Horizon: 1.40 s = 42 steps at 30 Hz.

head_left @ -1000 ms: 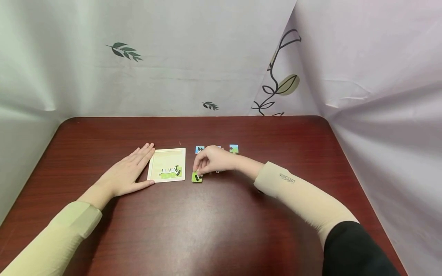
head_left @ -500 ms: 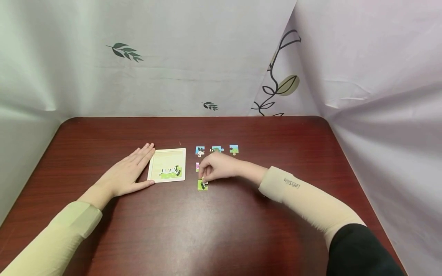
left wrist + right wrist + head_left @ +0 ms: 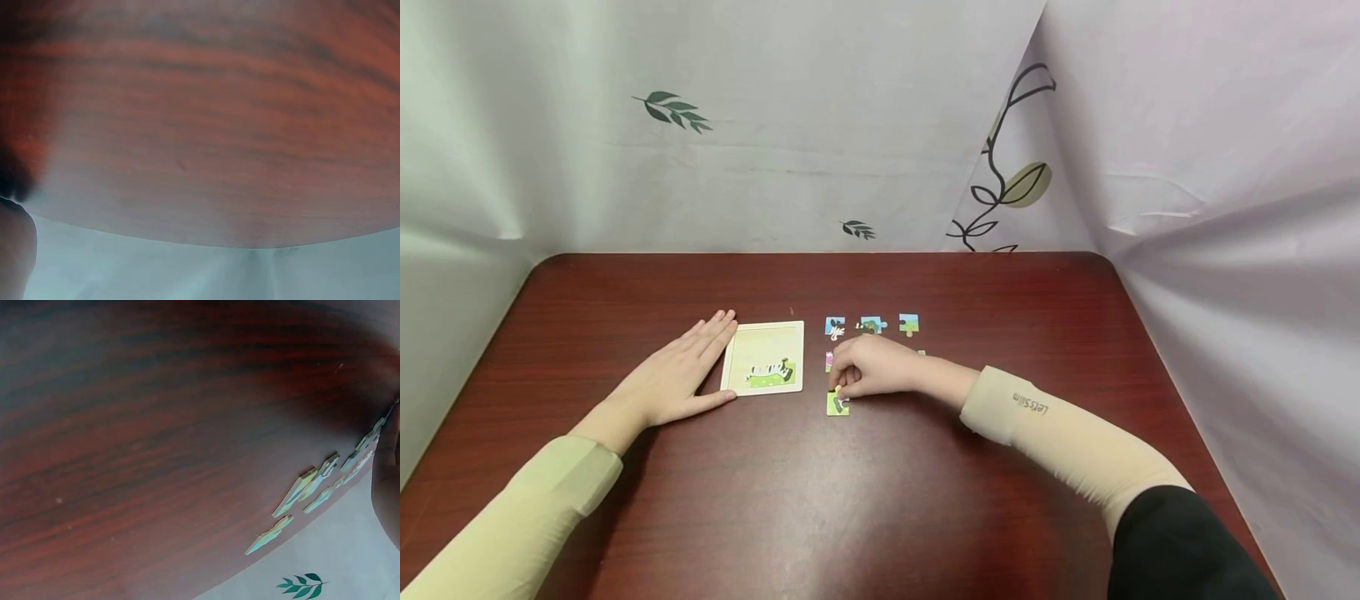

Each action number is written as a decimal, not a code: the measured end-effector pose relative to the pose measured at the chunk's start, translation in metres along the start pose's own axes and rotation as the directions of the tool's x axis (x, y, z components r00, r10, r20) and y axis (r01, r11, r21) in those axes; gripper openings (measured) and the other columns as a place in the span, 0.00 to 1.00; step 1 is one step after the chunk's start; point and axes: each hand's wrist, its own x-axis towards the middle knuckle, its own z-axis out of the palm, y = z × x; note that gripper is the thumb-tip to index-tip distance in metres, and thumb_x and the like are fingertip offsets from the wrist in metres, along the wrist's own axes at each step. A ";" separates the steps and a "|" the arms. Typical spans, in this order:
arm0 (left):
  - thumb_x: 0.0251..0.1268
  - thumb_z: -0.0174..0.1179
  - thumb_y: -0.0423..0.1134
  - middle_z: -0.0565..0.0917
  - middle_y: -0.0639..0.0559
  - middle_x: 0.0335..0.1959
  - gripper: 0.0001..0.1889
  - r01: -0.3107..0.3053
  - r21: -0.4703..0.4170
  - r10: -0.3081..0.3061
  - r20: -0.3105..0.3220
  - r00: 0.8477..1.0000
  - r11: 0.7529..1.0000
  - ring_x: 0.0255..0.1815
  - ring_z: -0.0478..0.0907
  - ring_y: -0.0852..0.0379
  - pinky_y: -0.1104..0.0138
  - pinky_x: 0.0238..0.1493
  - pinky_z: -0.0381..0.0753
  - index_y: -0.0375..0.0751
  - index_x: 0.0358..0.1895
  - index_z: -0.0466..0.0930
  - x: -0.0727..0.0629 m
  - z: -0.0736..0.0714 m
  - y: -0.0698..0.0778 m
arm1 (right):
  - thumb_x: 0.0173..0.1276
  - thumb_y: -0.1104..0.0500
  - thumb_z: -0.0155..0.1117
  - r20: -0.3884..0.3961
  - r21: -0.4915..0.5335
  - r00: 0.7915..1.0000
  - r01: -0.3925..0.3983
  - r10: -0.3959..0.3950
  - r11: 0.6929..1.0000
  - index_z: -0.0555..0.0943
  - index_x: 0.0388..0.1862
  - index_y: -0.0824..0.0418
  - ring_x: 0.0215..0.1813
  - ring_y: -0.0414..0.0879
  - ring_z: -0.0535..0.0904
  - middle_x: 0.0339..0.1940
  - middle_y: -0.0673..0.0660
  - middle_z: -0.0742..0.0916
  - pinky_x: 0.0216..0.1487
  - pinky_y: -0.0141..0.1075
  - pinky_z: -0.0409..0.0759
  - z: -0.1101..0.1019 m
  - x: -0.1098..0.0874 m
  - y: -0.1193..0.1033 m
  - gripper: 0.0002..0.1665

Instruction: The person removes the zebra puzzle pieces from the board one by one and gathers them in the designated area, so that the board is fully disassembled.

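In the head view my left hand [image 3: 681,375] lies flat on the table with straight fingers, fingertips and thumb at the left edge of a pale, square puzzle tray [image 3: 800,358]. Joined pieces with a zebra-striped picture on green [image 3: 771,375] fill part of the tray's lower right. To the right of the tray, my right hand [image 3: 876,367] pinches a green puzzle piece [image 3: 838,405] with a dark and white pattern between thumb and fingers. Its upper edge is covered by the fingertips. At the right border of the right wrist view, only part of that hand shows.
Behind the right hand lie a zebra-head piece [image 3: 835,327], a blue and green piece with a tab [image 3: 872,324] and another blue-green piece [image 3: 909,323]. A pink-marked piece [image 3: 829,361] is partly hidden by the hand. White curtains [image 3: 760,167] hang behind the brown table [image 3: 760,500].
The right hand has drawn the pinched puzzle piece slightly right and toward the near edge, away from the tray, then stayed almost in place. The left hand has not moved.
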 end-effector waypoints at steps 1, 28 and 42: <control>0.71 0.64 0.61 0.55 0.33 0.87 0.53 0.000 0.000 0.000 -0.001 1.000 1.000 0.89 0.51 0.40 0.73 0.89 0.29 0.29 0.85 0.50 0.000 0.000 0.000 | 0.68 0.63 0.76 -0.002 -0.001 1.000 0.002 -0.002 1.000 0.92 0.41 0.59 0.36 0.35 0.83 0.37 0.52 0.88 0.41 0.19 0.80 0.000 0.000 0.000 0.04; 0.71 0.64 0.62 0.55 0.33 0.87 0.54 0.000 0.000 0.000 0.001 1.000 1.000 0.89 0.51 0.39 0.72 0.89 0.29 0.29 0.85 0.50 0.000 0.001 0.000 | 0.71 0.61 0.74 -0.050 0.023 0.999 0.020 -0.019 1.000 0.91 0.43 0.57 0.38 0.35 0.85 0.41 0.51 0.90 0.43 0.20 0.82 -0.004 0.017 -0.007 0.04; 0.71 0.64 0.61 0.55 0.32 0.86 0.53 0.005 -0.009 -0.005 0.009 1.000 1.000 0.89 0.52 0.38 0.73 0.88 0.29 0.28 0.84 0.51 0.001 -0.002 0.002 | 0.72 0.65 0.70 -0.069 0.062 0.997 -0.024 0.029 0.998 0.90 0.46 0.60 0.41 0.39 0.85 0.44 0.55 0.90 0.45 0.19 0.81 -0.012 0.056 -0.015 0.07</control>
